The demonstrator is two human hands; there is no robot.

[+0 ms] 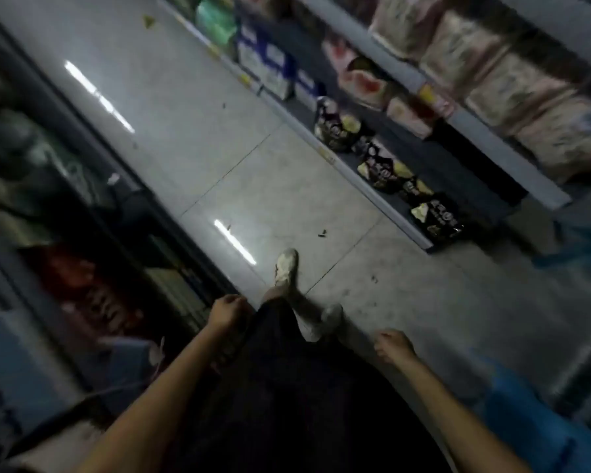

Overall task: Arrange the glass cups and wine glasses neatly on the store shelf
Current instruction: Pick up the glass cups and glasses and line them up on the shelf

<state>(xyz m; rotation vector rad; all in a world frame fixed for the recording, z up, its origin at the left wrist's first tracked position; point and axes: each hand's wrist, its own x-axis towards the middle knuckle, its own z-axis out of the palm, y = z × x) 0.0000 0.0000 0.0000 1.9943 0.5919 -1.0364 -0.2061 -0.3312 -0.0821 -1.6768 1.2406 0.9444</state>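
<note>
The person is walking down a dim store aisle, both arms hanging low beside the dark shorts. The left hand (226, 314) is curling its grip into a loose, narrow fist that is holding nothing; the right hand (393, 345) is doing the same, fingers folded in and empty. No glass cups or wine glasses are showing anywhere: the task's things are lying somewhere outside this view, and the picture is too blurred to tell more.

Well ahead of the right grip, a low shelf (382, 196) is carrying dark snack bags (435, 216), with pale soft packs (492, 80) stacked above. Off to the side of the left grip, a glass-fronted cabinet (93, 186) is lining the aisle. One white shoe (286, 268) is stepping forward on the tiled floor (185, 107).

The likely risk is in the poor light and small litter on the floor: a slip or a stumble could follow, and the same dimness would make fragile glassware easy to knock together once it is being handled.
</note>
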